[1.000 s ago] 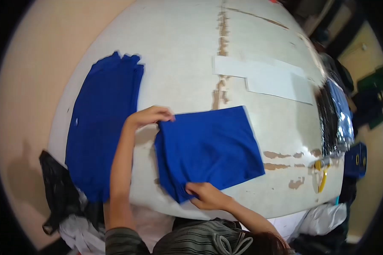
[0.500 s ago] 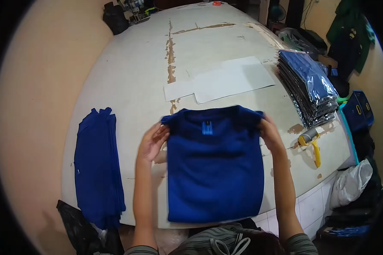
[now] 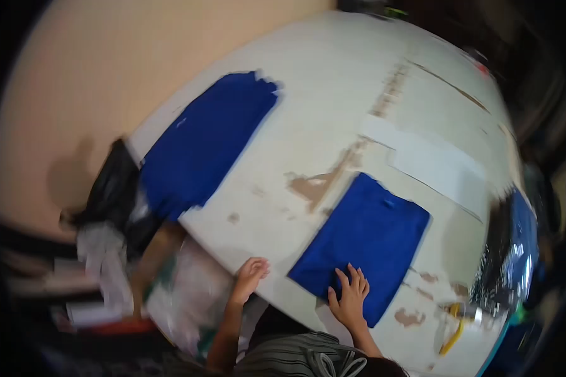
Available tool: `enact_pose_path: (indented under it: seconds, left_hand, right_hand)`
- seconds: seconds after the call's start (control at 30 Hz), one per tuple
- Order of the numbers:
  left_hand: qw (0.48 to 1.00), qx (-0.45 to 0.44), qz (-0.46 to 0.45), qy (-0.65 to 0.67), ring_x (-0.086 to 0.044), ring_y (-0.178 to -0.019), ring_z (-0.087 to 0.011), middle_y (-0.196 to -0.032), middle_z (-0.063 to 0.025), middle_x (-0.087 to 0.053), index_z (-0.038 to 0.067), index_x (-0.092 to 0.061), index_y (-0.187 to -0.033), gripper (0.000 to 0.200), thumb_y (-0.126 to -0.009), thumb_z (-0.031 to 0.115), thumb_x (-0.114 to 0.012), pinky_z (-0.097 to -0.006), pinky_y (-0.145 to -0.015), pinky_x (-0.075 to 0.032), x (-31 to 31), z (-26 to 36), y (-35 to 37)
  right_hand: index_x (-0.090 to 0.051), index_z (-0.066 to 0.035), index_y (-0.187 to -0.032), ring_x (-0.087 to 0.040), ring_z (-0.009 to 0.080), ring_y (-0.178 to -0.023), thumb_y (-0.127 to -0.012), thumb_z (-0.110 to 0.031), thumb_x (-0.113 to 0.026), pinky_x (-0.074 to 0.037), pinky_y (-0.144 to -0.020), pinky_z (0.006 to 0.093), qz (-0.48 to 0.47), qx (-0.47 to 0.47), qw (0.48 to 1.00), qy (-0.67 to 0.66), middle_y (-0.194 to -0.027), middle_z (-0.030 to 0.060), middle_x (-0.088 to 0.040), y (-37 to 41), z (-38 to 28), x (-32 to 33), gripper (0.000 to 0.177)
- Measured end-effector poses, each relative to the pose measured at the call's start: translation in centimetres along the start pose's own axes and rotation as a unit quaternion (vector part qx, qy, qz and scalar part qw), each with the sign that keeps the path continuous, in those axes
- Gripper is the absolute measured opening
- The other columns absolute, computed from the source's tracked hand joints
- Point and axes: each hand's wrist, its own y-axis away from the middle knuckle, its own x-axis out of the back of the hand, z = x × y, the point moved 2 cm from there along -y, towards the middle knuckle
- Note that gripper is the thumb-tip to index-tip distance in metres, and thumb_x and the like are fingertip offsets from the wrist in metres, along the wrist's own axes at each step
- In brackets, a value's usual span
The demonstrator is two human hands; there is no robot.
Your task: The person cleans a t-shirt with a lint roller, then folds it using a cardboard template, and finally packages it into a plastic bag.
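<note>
A folded blue shirt [image 3: 365,242] lies flat on the worktable, turned at an angle to me, its neck end pointing away. My right hand [image 3: 351,298] rests on the shirt's near end with fingers spread. Beside it, over the table's front edge, is my left hand [image 3: 251,276], its fingers loosely bent and nothing visible in them. Farther left, a pile of blue garments [image 3: 210,138] lies along the wall side of the table. The view is smeared by motion, so the shirt's label is not readable.
White cardboard sheets [image 3: 437,166] lie beyond the shirt. To the right stand plastic-wrapped garments [image 3: 509,251] and a yellow-handled tape dispenser [image 3: 456,330]. Black plastic [image 3: 116,188] and clear bags [image 3: 192,295] sit past the table's near-left edge. The worktable [image 3: 317,81] has peeling patches.
Both hands have let go of the shirt's shoulders. The shirt now lies on the table under my right hand, and my left hand has come off it. My view has swung left.
</note>
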Motion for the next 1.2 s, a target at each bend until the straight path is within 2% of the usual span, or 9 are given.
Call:
enact_pose_path:
  seconds: [0.2,0.3,0.47,0.53,0.7,0.8,0.93,1.07,1.2]
  left_hand:
    - [0.963,-0.059,0.248,0.088,-0.052,-0.073,-0.0097,-0.083,-0.0027,-0.056,0.005,-0.052,-0.096,0.018,-0.083,0.017,-0.054,-0.0210,-0.064,-0.040,8.5,-2.5,6.0]
    - [0.922,-0.092,0.371,0.067,-0.053,-0.067,-0.0098,-0.080,-0.0033,-0.057,0.005,-0.055,-0.091,0.016,-0.082,0.018,-0.056,-0.0235,-0.060,-0.043,14.6,-8.7,6.5]
    - [0.837,0.016,0.539,0.096,-0.057,-0.068,-0.0135,-0.076,-0.0079,-0.060,0.005,-0.057,-0.088,0.017,-0.074,0.015,-0.059,-0.0264,-0.060,-0.046,24.7,-23.3,6.3]
    - [0.815,0.066,0.575,-0.007,-0.059,-0.070,-0.0194,-0.072,-0.0099,-0.061,0.006,-0.056,-0.088,0.020,-0.072,0.018,-0.060,-0.0299,-0.064,-0.047,27.3,-27.4,6.1]
    - [0.826,0.180,0.522,-0.117,-0.057,-0.074,-0.0273,-0.087,-0.0137,-0.058,0.008,-0.051,-0.104,0.035,-0.072,0.019,-0.060,-0.0320,-0.065,-0.046,30.3,-32.2,3.8]
    - [0.802,0.285,0.516,-0.091,-0.048,-0.103,-0.0337,-0.120,-0.0264,-0.040,0.016,-0.033,-0.127,0.063,-0.069,0.027,-0.057,-0.0466,-0.081,-0.040,30.8,-29.7,1.5]
    - [0.817,0.385,0.377,-0.205,-0.034,-0.115,-0.0391,-0.132,-0.0305,-0.017,0.022,-0.016,-0.134,0.077,-0.069,0.030,-0.056,-0.0577,-0.090,-0.027,32.5,-29.8,-4.2]
    - [0.758,0.467,0.371,-0.264,-0.030,-0.120,-0.0326,-0.137,-0.0241,-0.015,0.019,-0.014,-0.135,0.080,-0.069,0.036,-0.056,-0.0611,-0.094,-0.015,32.5,-33.6,-8.6]
    - [0.705,0.388,0.459,-0.376,-0.042,-0.113,-0.0257,-0.133,-0.0171,-0.030,0.011,-0.029,-0.129,0.073,-0.069,0.041,-0.057,-0.0612,-0.095,-0.008,31.5,-35.6,-8.4]
  right_hand:
    - [-0.044,-0.009,-0.117,-0.026,0.0370,-0.118,-0.072,-0.020,-0.057,-0.017,-0.095,0.0494,-0.173,0.220,0.960,-0.008,-0.127,0.0177,-0.032,-1.6,-5.8,-4.3,0.048]
    - [-0.042,-0.009,-0.119,-0.024,0.0367,-0.120,-0.071,-0.018,-0.057,-0.016,-0.097,0.0453,-0.214,0.246,0.945,0.003,-0.128,0.0176,-0.030,-2.9,-8.0,-7.6,0.051]
    - [-0.041,-0.008,-0.121,-0.023,0.0355,-0.121,-0.074,-0.021,-0.056,-0.016,-0.097,0.0458,-0.226,0.274,0.935,0.018,-0.129,0.0173,-0.029,-5.0,-12.1,-12.6,0.051]
    - [-0.041,-0.008,-0.122,-0.024,0.0351,-0.120,-0.078,-0.025,-0.051,-0.016,-0.097,0.0463,-0.200,0.268,0.942,0.009,-0.130,0.0175,-0.029,-6.0,-14.2,-14.3,0.048]
    - [-0.040,-0.007,-0.123,-0.026,0.0350,-0.119,-0.086,-0.034,-0.038,-0.016,-0.097,0.0470,-0.097,0.279,0.947,0.124,-0.129,0.0181,-0.030,-6.2,-17.2,-18.8,0.045]
    - [-0.040,-0.005,-0.123,-0.027,0.0347,-0.120,-0.088,-0.035,-0.033,-0.018,-0.096,0.0478,-0.097,0.257,0.943,0.189,-0.130,0.0187,-0.031,-6.6,-17.4,-19.2,0.047]
    - [-0.041,-0.001,-0.120,-0.032,0.0357,-0.117,-0.088,-0.033,-0.034,-0.026,-0.093,0.0486,-0.078,0.242,0.948,0.192,-0.126,0.0221,-0.033,-6.8,-17.8,-20.0,0.046]
    - [-0.042,0.002,-0.117,-0.039,0.0370,-0.111,-0.087,-0.032,-0.034,-0.034,-0.088,0.0480,-0.046,0.442,0.874,0.194,-0.121,0.0259,-0.036,-9.1,-10.5,-20.9,0.046]
    - [-0.042,0.002,-0.116,-0.043,0.0376,-0.106,-0.086,-0.033,-0.036,-0.038,-0.085,0.0468,-0.019,0.378,0.912,0.158,-0.117,0.0282,-0.039,-8.0,-15.6,-21.0,0.047]
